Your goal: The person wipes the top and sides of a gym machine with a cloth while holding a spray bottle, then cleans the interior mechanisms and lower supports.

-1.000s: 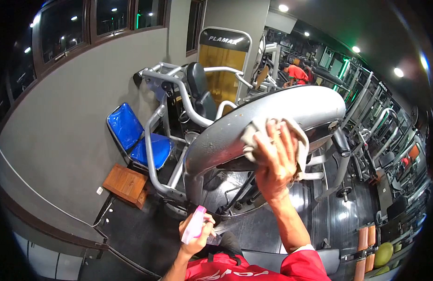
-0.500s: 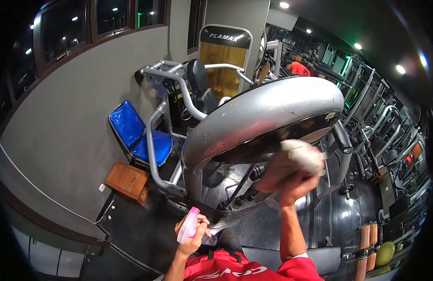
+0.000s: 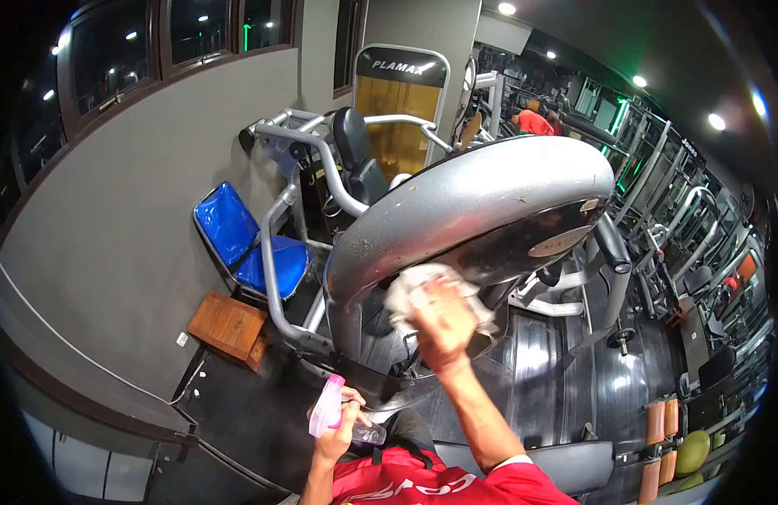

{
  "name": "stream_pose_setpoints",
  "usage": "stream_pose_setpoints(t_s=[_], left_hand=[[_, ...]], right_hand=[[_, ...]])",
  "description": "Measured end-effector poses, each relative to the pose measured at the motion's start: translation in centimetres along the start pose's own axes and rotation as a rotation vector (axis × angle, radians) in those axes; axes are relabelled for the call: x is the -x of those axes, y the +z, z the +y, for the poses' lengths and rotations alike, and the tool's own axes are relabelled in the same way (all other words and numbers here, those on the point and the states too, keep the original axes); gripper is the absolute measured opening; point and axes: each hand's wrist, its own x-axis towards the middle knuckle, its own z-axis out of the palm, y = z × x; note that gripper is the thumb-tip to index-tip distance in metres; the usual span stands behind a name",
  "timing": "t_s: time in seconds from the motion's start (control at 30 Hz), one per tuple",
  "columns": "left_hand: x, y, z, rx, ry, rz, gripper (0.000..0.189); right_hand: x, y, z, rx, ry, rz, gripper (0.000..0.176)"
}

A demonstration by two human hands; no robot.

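The right hand was raised with its fingers closed on a crumpled white cloth, pressing it against the lower edge of the silver cover of a gym machine, toward that cover's left end. The cloth bulged out above and to both sides of the hand and touched the rim where the speckled silver top met the dark underside. An oval label sat on that underside, well to the right of the cloth.

The left hand was low, close to the chest and apart from the machine, wrapped around a spray bottle with a pink head. The bottle's clear body stuck out to the right of the fingers.

Behind the cover's left end, a blue chair stood against the grey wall, with a wooden box on the floor just below it. Farther back rose a weight stack marked PLAMAX, beside a black seat pad. A person in a red shirt was far off among other machines.
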Motion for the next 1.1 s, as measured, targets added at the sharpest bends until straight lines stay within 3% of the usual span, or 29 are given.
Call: stream_pose_setpoints(t_s=[0.07, 0.1, 0.2, 0.3, 0.33, 0.4, 0.43, 0.47, 0.53, 0.6, 0.67, 0.77, 1.0, 1.1], left_hand=[[-0.2, 0.3, 0.3, -0.027, 0.012, 0.0, 0.011], [-0.1, 0.4, 0.4, -0.027, 0.014, 0.001, 0.011], [0.0, 0.2, 0.5, -0.003, 0.036, 0.039, 0.009], [0.3, -0.5, 1.1, -0.078, -0.015, -0.12, 0.006], [0.4, -0.4, 1.2, -0.065, -0.01, -0.149, 0.007], [0.3, -0.7, 1.6, -0.199, 0.059, -0.292, 0.015], [0.4, -0.7, 1.7, -0.2, 0.06, -0.291, 0.015], [0.4, -0.6, 1.9, -0.201, 0.056, -0.304, 0.016], [0.3, -0.5, 1.9, -0.196, 0.054, -0.319, 0.017], [0.3, -0.8, 1.8, -0.226, 0.058, -0.374, 0.019], [0.4, -0.5, 2.5, -0.185, 0.016, -0.388, 0.019], [0.5, -0.6, 2.5, -0.125, -0.038, -0.402, 0.021], [0.7, -1.6, 1.9, -0.065, -0.047, -0.386, 0.027], [0.6, -2.0, 2.1, -0.1, -0.026, -0.403, 0.028]], right_hand=[[1.0, 0.4, -1.9, -0.202, 0.059, -0.143, 0.033], [1.4, 0.4, -2.3, -0.316, 0.164, -0.174, 0.044], [1.9, -0.7, -3.4, -0.715, 0.875, -0.233, 0.048], [-0.7, -2.9, -0.7, -0.776, 0.818, 0.037, 0.035], [-1.7, -4.3, 0.8, -0.715, 0.881, 0.093, 0.033], [-2.7, -7.7, 5.8, -0.137, 0.596, 0.374, 0.035], [-8.2, -9.7, 4.8, -0.253, 0.465, 0.563, 0.035], [-10.6, -11.7, 6.0, 0.134, 0.308, 0.649, 0.038], [-14.7, -13.4, 9.8, 0.188, -0.08, 0.702, 0.036], [-15.8, -14.8, 14.8, 0.127, 0.461, 0.195, 0.036], [-19.1, -13.2, 15.7, 0.077, 0.173, -0.232, 0.044], [-19.8, -13.3, 16.5, -0.01, 0.322, -0.348, 0.05], [-21.4, -12.2, 11.2, 0.165, 0.242, -0.372, 0.038], [-21.7, -9.8, 8.7, 0.286, -0.089, -0.366, 0.028]])
